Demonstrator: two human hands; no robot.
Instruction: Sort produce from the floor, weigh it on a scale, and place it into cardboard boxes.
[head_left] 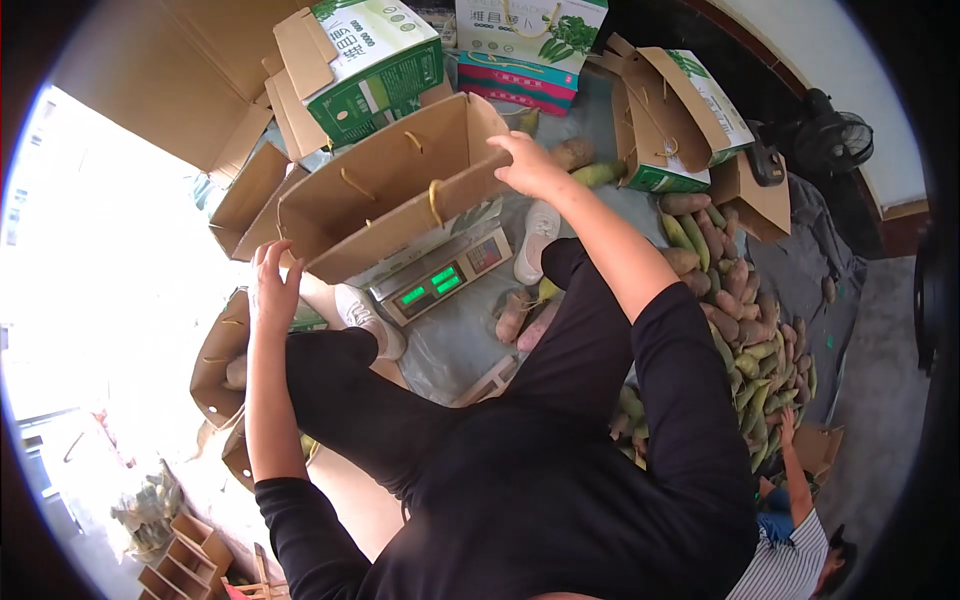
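Note:
An open-topped cardboard box point(385, 205) with yellow cord handles is in front of me, tilted so that I see its bare brown inside. My left hand point(272, 290) has its fingers curled over the box's near left corner. At the opposite end, my right hand point(530, 167) pinches the right rim, thumb and fingers on the cardboard. Just below the box is a digital scale point(440, 285) with lit green displays. The box hides the scale's far part, so I cannot tell whether the two touch.
A heap of green and pinkish radishes point(745, 310) lies to the right. Printed green-and-white boxes point(375, 75) stand beyond, with another open box point(660, 115) at the far right. Loose radishes point(513, 315) lie by my shoes. A co-worker's hand point(787, 425) reaches into the heap.

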